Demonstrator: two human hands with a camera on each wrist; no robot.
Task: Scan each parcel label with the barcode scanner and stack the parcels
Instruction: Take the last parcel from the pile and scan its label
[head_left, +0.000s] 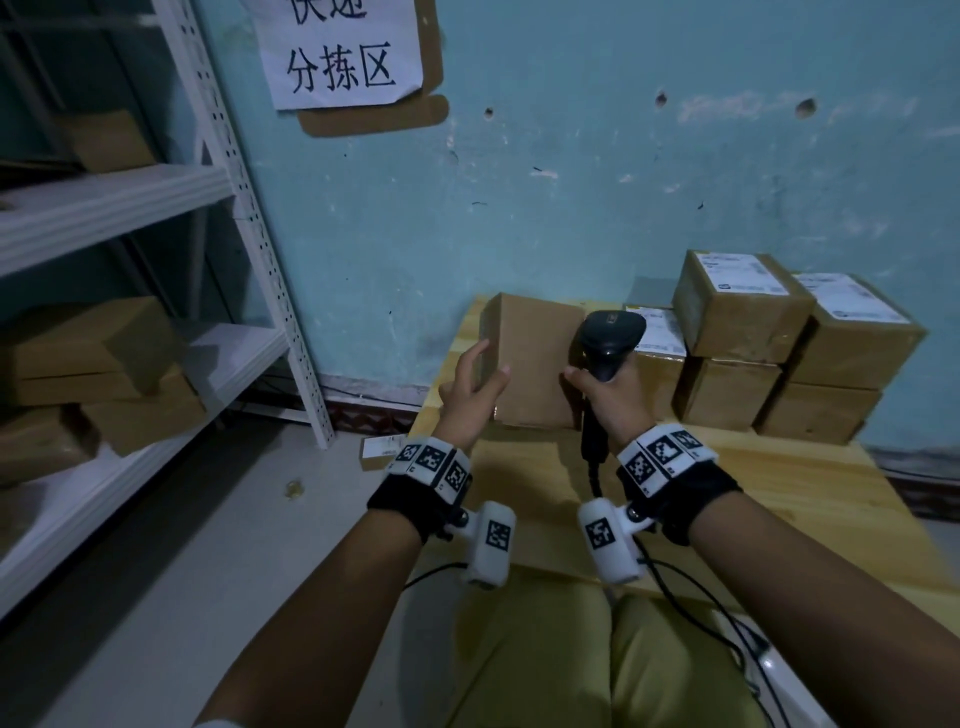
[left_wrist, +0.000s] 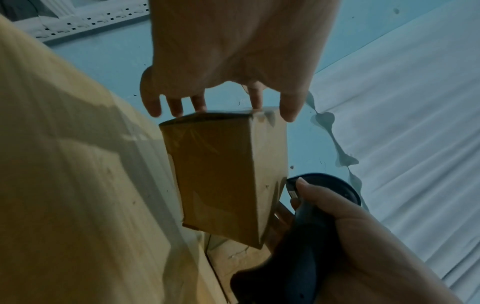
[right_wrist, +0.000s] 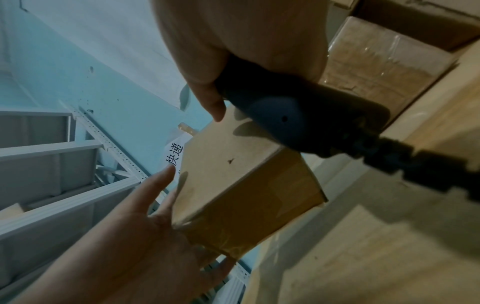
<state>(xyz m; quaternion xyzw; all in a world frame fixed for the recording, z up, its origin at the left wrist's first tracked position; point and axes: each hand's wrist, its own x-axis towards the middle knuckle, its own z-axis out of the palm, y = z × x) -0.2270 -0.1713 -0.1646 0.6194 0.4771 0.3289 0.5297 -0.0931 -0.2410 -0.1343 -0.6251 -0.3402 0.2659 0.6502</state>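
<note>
The person's right hand (head_left: 613, 400) is wrapped around the grip of the black barcode scanner (head_left: 609, 338), whose head stands upright just beside a plain brown parcel (head_left: 535, 364) standing on end on the wooden table (head_left: 779, 493). The left hand (head_left: 470, 400) is spread, fingers straight, at the parcel's left edge; whether it touches cannot be told from the head view. No label shows on the parcel's near face, so the step in hand seems to be presenting this parcel for scanning, and the next move likely calls for turning it until its label faces the scanner. To the right, labelled parcels (head_left: 743, 306) already sit stacked two high against the blue wall (head_left: 571, 182). The left wrist view adds that the fingertips (left_wrist: 255, 102) reach the parcel's far top edge, thumb clear of the side. The right wrist view shows the open palm beside the taped end face, and the scanner's cable (right_wrist: 428, 164) trailing off.
</note>
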